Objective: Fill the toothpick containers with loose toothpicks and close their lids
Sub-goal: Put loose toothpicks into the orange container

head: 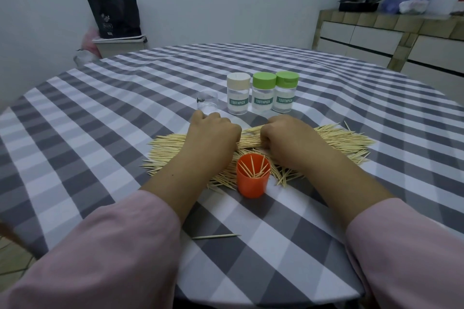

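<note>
A wide pile of loose toothpicks [339, 139] lies across the checked tablecloth [100, 133], and both hands sit on its middle. The left hand [213, 133] and the right hand [288, 137] are curled knuckles-up, each gripping one end of a bundle of toothpicks [251, 139] that spans the gap between them; the fingertips are folded under and out of sight, and the hands and forearms hide much of the pile.

Just on the near side of the pile an orange cup [253, 175] stands upright with a few toothpicks leaning inside it. Behind the pile stand three labelled jars in a row: a beige-lidded jar [238, 94], then two green-lidded jars [263, 94] and [285, 93], lids on; how full they are is hard to make out. Left of them, behind the left hand, a clear lidless container [207, 103] is partly hidden by the knuckles. A single toothpick [216, 236] lies well nearer than the pile, between the pink sleeves [113, 253].
</note>
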